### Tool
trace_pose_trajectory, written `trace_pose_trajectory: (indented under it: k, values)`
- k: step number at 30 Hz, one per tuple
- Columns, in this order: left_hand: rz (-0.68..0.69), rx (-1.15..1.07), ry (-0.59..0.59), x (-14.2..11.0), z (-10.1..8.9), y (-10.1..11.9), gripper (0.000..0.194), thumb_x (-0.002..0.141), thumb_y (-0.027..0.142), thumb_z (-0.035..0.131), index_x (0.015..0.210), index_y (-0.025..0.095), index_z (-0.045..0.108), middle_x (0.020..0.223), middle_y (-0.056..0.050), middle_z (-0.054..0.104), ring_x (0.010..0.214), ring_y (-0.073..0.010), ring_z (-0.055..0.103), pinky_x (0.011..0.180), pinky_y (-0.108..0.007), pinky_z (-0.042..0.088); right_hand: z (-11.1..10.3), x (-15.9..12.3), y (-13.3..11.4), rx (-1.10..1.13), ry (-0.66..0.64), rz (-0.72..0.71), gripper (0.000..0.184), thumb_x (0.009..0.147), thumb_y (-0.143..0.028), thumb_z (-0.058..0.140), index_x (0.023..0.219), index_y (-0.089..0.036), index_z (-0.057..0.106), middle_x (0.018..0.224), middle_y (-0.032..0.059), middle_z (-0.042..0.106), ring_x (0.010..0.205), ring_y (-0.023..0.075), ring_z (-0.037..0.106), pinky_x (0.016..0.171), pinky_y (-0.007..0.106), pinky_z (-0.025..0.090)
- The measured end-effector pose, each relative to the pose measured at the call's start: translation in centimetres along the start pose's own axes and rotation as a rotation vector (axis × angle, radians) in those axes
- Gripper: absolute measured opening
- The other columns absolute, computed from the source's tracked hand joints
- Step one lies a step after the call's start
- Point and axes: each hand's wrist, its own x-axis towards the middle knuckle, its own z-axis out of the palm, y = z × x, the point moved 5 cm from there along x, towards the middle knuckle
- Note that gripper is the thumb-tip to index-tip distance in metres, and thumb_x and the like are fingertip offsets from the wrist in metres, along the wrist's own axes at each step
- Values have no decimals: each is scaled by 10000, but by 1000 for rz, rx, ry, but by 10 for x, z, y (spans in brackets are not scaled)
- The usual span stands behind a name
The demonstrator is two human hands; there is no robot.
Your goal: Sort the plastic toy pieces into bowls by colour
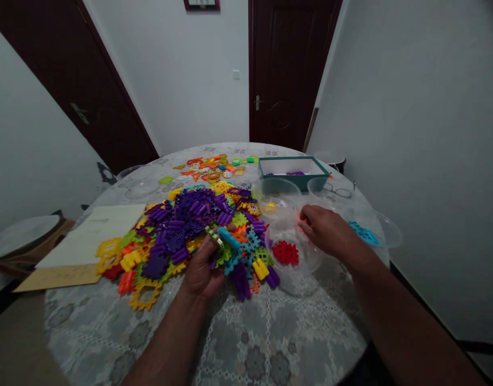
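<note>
My left hand (pixel 204 271) is closed around several toothed plastic building pieces, among them a light-blue piece (pixel 230 249) and green ones. It rests at the near edge of a large mixed pile of gear-shaped pieces (pixel 190 209), mostly purple, with yellow, green and orange. My right hand (pixel 322 228) has its fingers pinched over the see-through bowls, and a bit of orange plastic shows at the fingertips. Below it, a see-through bowl (pixel 306 268) holds red gear pieces (pixel 285 252). Farther back, another see-through bowl (pixel 276 187) contains a little yellow.
A green-rimmed box (pixel 292 182) with purple pieces stands behind the bowls. Blue pieces (pixel 362 233) lie in a bowl at the right, near eyeglasses (pixel 338 190). Orange and yellow pieces (pixel 210 169) are scattered at the back. A cardboard sheet (pixel 93 236) lies left.
</note>
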Motion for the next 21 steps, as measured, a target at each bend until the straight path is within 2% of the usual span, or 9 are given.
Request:
trace_pose_trajectory:
  k: [4, 8, 11, 14, 18, 21]
  values:
    - [-11, 9, -23, -1, 2, 1, 418, 875, 245, 756, 1281, 180, 685, 1046, -113, 795, 821, -257, 772, 659, -378, 657, 6, 2, 2, -66, 13, 74, 94, 943, -274, 587, 973, -189, 612, 947, 96, 691, 808, 211, 612, 674, 306, 335]
    - [-9, -12, 19, -1, 0, 2, 486, 855, 212, 774, 1326, 220, 656, 1190, -107, 771, 858, -265, 778, 666, -395, 665, 6, 3, 3, -82, 9, 86, 95, 933, -273, 586, 968, -189, 613, 952, 99, 690, 803, 214, 611, 660, 311, 322]
    - [-14, -22, 12, -1, -1, 1, 488, 855, 203, 771, 1329, 213, 655, 1188, -112, 772, 833, -254, 777, 663, -382, 662, 6, 4, 7, -75, 24, 93, 94, 935, -275, 589, 981, -199, 617, 971, 91, 687, 827, 213, 616, 676, 307, 333]
    - [-9, -29, 6, -1, 0, 1, 461, 863, 194, 757, 1315, 209, 668, 1127, -102, 787, 793, -235, 771, 662, -370, 659, 9, 7, 9, -37, 51, 88, 101, 951, -281, 583, 994, -203, 631, 996, 92, 688, 866, 214, 625, 710, 305, 362]
    - [-18, -33, 26, -2, 1, 1, 435, 852, 199, 770, 1280, 201, 689, 939, -71, 795, 728, -225, 760, 618, -333, 642, 13, 10, 8, 0, 106, 101, 124, 973, -291, 574, 1021, -204, 648, 1037, 96, 693, 905, 221, 638, 743, 310, 398]
    - [-34, -7, 11, -2, 2, 1, 404, 852, 226, 776, 1248, 192, 704, 892, -70, 785, 723, -238, 759, 622, -354, 645, 12, 10, 7, 5, 139, 109, 140, 979, -307, 575, 1026, -203, 655, 1048, 99, 690, 928, 230, 643, 761, 314, 421]
